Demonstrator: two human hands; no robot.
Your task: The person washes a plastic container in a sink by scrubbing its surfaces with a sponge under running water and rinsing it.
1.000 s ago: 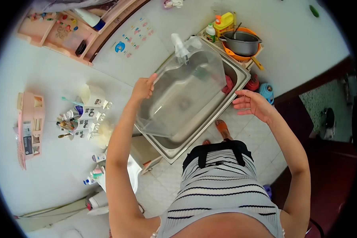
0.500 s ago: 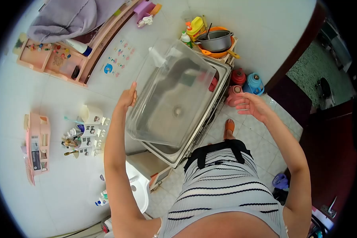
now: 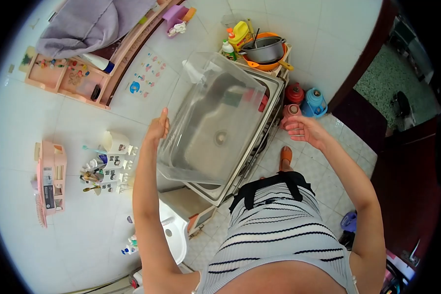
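Observation:
My left hand (image 3: pixel 158 126) is beside the left edge of a large clear plastic box (image 3: pixel 196 174); its thumb points up, its fingers are curled, and nothing shows in them. Whether it touches the box, I cannot tell. The box lies slanted over a stainless steel sink (image 3: pixel 274 90), whose basin and drain show through it. Out to the right, my right hand (image 3: pixel 306 132) hangs in the air with fingers apart and holds nothing. Just beyond its fingertips, a pink thermos flask (image 3: pixel 291 111) stands on the floor.
Behind the sink, a grey pot (image 3: pixel 263 51) sits in an orange basin near a yellow bottle (image 3: pixel 240 34). Red (image 3: pixel 294 92) and blue thermos flasks (image 3: pixel 314 102) stand by the doorway. Pink shelves (image 3: pixel 78 81) and a toothbrush holder (image 3: pixel 113 174) line the left wall, above a white washbasin (image 3: pixel 176 230).
The view has shifted slightly. My left hand sits a little lower in the picture, and my right hand's fingers have moved slightly left. The clear box still lies over the sink.

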